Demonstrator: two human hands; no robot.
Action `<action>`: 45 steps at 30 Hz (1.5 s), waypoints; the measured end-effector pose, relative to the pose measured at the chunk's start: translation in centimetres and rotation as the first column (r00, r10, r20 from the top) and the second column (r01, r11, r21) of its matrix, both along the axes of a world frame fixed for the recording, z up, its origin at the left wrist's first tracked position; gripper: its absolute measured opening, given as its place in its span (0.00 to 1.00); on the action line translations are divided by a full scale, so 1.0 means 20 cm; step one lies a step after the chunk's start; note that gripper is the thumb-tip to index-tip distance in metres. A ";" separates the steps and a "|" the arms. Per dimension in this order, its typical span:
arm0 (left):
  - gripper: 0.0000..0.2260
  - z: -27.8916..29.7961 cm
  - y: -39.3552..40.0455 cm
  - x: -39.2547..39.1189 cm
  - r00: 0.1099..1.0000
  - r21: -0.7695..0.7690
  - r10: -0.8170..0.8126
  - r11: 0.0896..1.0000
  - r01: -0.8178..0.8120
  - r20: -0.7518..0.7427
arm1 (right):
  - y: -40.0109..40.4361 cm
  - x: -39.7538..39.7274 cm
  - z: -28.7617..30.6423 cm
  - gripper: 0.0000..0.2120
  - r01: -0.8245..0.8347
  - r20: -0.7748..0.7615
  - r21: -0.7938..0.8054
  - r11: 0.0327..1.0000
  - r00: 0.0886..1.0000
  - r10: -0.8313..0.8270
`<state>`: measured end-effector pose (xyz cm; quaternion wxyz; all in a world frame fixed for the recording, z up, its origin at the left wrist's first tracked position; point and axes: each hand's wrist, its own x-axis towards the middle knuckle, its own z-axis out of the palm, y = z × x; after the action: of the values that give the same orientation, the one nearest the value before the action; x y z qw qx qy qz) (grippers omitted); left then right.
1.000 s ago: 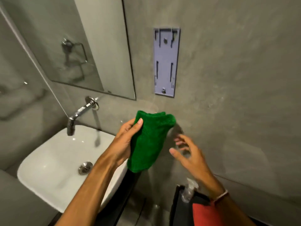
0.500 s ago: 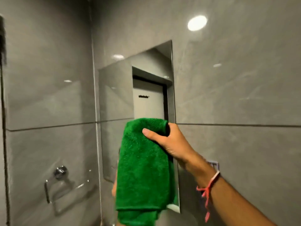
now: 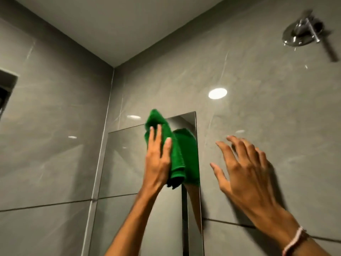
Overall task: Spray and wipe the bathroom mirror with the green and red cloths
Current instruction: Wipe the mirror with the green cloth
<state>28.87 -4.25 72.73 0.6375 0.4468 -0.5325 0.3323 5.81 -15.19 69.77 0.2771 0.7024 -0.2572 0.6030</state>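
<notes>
The bathroom mirror (image 3: 127, 163) hangs on the grey tiled wall, its top edge in the middle of the view. My left hand (image 3: 156, 159) presses the folded green cloth (image 3: 177, 157) flat against the mirror's upper right part. The cloth's green reflection shows in the glass beside it. My right hand (image 3: 245, 174) is spread open against the wall tile just right of the mirror, holding nothing. The red cloth and the spray bottle are out of view.
A chrome wall fitting (image 3: 302, 34) sticks out at the upper right. A dark recess (image 3: 7, 89) is in the left wall. The ceiling (image 3: 120, 24) meets the two walls at the corner above the mirror.
The view has tilted up from the sink to the mirror's top. The green cloth went from my left hand to my right, and is now under my left hand on the glass; my right hand is free.
</notes>
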 end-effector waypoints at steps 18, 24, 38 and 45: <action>0.31 0.45 -0.24 1.06 0.834 0.102 0.540 0.841 -0.531 -0.110 | -0.34 0.29 0.12 0.34 0.230 -0.114 -0.169 0.958 0.961 -0.251; 0.27 -0.24 -0.14 1.51 0.800 0.186 0.481 0.877 -0.444 -0.359 | -0.36 0.33 0.11 0.34 0.125 -0.074 -0.193 0.973 0.987 -0.141; 0.32 -1.75 -0.29 0.57 0.186 0.356 0.367 0.930 -0.091 -0.911 | -0.13 0.19 0.07 0.32 0.233 -0.193 -0.164 0.959 0.945 -0.263; 0.36 -0.37 -0.30 -0.05 0.534 0.148 0.195 0.980 -0.129 -0.822 | -0.11 0.11 0.14 0.38 0.274 -0.265 -0.166 0.947 0.913 -0.310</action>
<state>27.91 -10.22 65.24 0.7639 0.6197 -0.1343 0.1200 8.04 -17.31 72.50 0.4422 0.7172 -0.2781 0.4613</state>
